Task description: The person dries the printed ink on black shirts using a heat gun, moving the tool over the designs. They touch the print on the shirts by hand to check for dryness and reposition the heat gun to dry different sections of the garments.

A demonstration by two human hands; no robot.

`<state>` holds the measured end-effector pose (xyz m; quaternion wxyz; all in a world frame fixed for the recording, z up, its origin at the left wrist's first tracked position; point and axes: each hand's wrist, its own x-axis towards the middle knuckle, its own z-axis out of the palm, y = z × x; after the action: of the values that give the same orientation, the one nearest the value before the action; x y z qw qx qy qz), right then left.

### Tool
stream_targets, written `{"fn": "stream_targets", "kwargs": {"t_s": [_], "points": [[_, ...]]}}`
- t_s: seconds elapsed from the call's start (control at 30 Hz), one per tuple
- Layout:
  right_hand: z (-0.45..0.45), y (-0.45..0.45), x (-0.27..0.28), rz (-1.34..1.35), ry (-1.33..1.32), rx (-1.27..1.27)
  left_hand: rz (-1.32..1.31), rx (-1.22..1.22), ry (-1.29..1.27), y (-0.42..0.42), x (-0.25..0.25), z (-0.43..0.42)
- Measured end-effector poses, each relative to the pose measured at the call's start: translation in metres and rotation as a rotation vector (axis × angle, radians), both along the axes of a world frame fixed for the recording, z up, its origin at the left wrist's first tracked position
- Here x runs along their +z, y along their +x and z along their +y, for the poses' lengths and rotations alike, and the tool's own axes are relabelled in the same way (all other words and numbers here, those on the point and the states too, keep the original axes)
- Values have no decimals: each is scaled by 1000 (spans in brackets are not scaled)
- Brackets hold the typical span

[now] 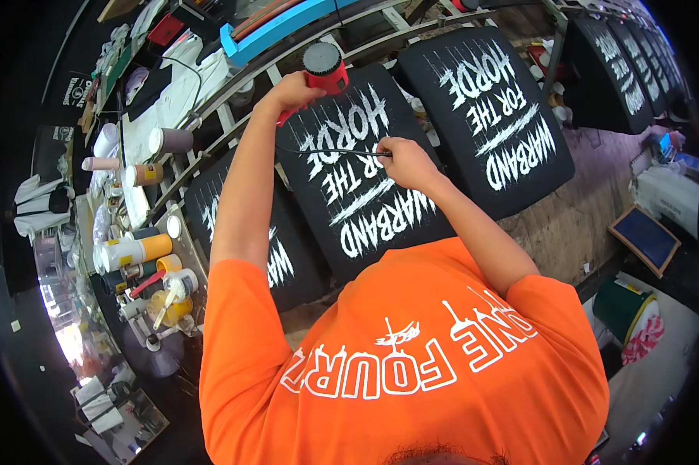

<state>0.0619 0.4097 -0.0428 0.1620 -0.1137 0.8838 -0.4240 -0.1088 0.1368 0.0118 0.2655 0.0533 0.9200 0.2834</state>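
Heat gun, red: above the middle print, near its 12 o'clock edge; handle slants toward 8 o'clock. Left hand, nearer, wraps the handle. Right hand, at the gun's 5 o'clock, pinches the cord. Surface: black prints, side by side. Room: blue bar, 11 o'clock; bucket, 4 o'clock.

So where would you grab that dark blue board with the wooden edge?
Probably by the wooden border, coming from the person's side. The board lies slanted, and that straight strip faces them, giving fingers something narrow to hold off the blue middle.
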Motion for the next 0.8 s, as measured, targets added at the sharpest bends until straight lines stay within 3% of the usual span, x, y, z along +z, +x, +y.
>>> {"fn": "stream_targets", "kwargs": {"t_s": [0.23, 0.33, 0.4, 0.63, 0.7, 0.8], "points": [[-6, 2, 5, -25, 27, 6, -102, -115, 10, -1, 2, -7], [-8, 2, 5, -37, 20, 3, 52, -42, -36, 2, 8, -5], [-9, 4, 3, -8, -16, 15, -96, -53, -48, 0, 17, -11], [-19, 7, 7, 38, -8, 43, -37, -65, -62, 5, 13, -28], [-22, 7, 3, 15, 5, 64, -179, -69, -51, 11, 22, -35], [-28, 7, -2, 38, 6, 80, -14, -7, -87, 16, 6, -44]]}}
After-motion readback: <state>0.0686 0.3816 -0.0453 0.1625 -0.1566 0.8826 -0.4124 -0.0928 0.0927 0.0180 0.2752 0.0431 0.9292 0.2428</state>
